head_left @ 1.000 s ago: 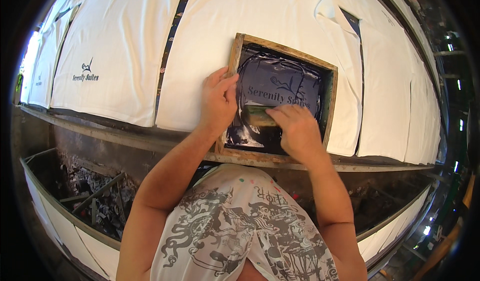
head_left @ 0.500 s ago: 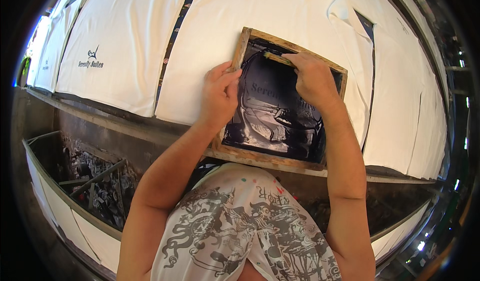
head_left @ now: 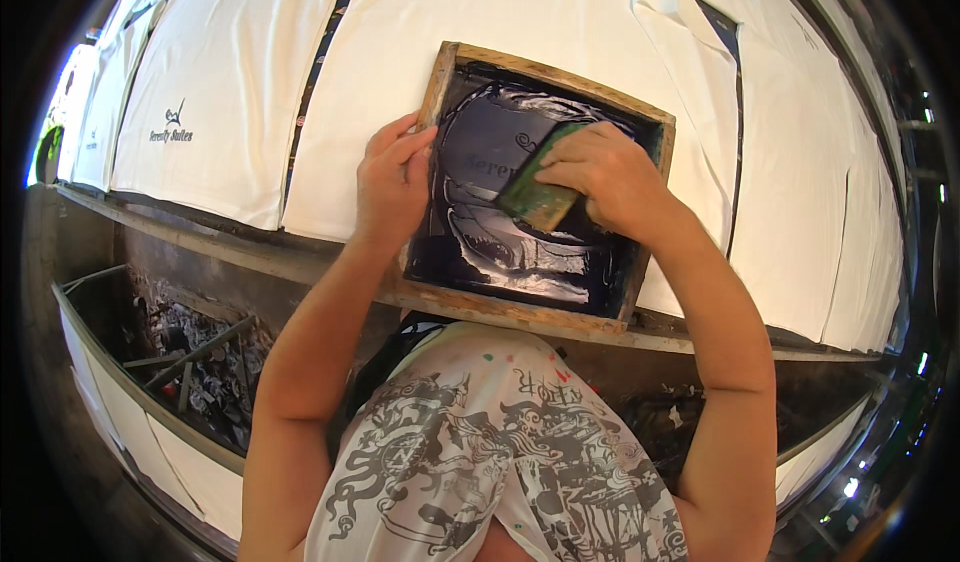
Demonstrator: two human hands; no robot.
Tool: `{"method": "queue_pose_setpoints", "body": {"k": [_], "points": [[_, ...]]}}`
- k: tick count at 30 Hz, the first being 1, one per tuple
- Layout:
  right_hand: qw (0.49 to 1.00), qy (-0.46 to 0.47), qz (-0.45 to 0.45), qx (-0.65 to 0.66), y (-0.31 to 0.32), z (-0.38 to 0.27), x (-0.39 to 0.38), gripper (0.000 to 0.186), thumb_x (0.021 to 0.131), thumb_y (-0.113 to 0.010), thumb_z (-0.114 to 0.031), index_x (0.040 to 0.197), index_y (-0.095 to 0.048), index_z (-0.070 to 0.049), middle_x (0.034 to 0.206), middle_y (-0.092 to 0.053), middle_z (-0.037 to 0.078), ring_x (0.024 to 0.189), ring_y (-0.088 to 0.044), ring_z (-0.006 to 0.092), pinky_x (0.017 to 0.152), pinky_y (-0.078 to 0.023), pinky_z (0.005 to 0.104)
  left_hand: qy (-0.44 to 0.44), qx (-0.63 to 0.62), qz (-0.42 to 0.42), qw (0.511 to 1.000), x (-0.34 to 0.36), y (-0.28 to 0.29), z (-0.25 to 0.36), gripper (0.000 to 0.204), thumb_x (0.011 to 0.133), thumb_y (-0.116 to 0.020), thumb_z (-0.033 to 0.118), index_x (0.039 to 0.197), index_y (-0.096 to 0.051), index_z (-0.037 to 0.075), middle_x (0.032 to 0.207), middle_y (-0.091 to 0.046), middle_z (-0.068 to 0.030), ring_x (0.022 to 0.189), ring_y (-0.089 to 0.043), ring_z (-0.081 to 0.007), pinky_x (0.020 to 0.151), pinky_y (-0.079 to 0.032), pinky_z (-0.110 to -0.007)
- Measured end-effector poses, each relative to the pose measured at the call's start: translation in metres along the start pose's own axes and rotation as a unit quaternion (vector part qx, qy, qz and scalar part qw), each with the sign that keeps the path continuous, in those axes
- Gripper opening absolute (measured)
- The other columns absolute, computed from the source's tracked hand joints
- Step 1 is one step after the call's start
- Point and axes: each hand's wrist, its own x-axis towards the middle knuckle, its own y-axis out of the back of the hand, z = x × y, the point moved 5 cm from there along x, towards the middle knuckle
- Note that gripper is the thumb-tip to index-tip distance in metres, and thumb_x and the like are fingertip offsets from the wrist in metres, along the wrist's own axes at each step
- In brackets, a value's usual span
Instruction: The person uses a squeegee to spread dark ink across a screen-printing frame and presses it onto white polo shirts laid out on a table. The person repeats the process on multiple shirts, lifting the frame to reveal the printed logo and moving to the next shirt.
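A wooden-framed printing screen rests on a white shirt, with dark wet ink smeared over its mesh. My left hand grips the left rail of the frame, fingers over its outer edge. In my right hand is a squeegee with a green, ink-stained handle. It is tilted on the mesh, right of the middle, and hides part of the dark lettering and emblem there. Glossy ink lies in ridges along the near and far sides of the screen.
More white shirts lie flat in a row: one at the left bears a small dark printed emblem, another is at the right. A wooden ledge runs along the near edge. Below left is a dark bin-like space with bars and scraps.
The squeegee has come from the far rail toward me and turned so its green face shows. In the picture, the screen and my left hand sit farther left.
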Motion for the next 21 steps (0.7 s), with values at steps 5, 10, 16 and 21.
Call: {"method": "queue_pose_setpoints", "body": {"k": [5,10,16,21], "points": [[0.996,-0.090,0.011,-0.011,0.007,-0.001,-0.060,0.045,0.076,-0.072,0.010,0.115,-0.089,-0.004,0.118,-0.085,0.013,0.119,-0.078,0.0324,0.107,-0.058,0.0449,-0.004,0.004,-0.005,1.000,0.001,0.001,0.003,0.032,0.104,-0.070,-0.003,0.132,-0.085,0.005,0.147,-0.075,-0.0216,0.126,-0.076,-0.0370,0.104,-0.064,-0.044],[0.984,-0.154,0.067,-0.057,-0.010,-0.054,-0.087,0.045,0.081,-0.071,0.007,0.121,-0.087,-0.003,0.117,-0.083,0.013,0.110,-0.076,0.0329,0.097,-0.060,0.0462,-0.008,0.008,-0.009,1.000,0.002,0.002,0.005,0.030,0.106,-0.070,-0.002,0.132,-0.085,0.003,0.146,-0.076,-0.0215,0.128,-0.076,-0.0366,0.103,-0.065,-0.043],[0.968,-0.229,0.078,-0.072,-0.038,-0.118,-0.100,0.046,0.084,-0.071,0.001,0.128,-0.084,-0.004,0.124,-0.079,0.010,0.112,-0.069,0.0326,0.098,-0.056,0.0468,-0.005,0.005,-0.026,1.000,0.002,0.002,-0.007,0.030,0.110,-0.070,0.001,0.137,-0.083,0.002,0.150,-0.074,-0.0198,0.134,-0.074,-0.0311,0.108,-0.062,-0.040],[0.956,-0.275,0.085,-0.057,-0.048,-0.141,-0.107,0.047,0.087,-0.077,-0.004,0.133,-0.082,-0.005,0.131,-0.076,0.010,0.118,-0.068,0.0322,0.101,-0.053,0.0477,0.021,-0.049,-0.029,0.998,0.003,0.001,-0.012,0.029,0.110,-0.073,0.004,0.138,-0.083,0.002,0.151,-0.074,-0.0200,0.134,-0.074,-0.0290,0.107,-0.063,-0.039]]}}
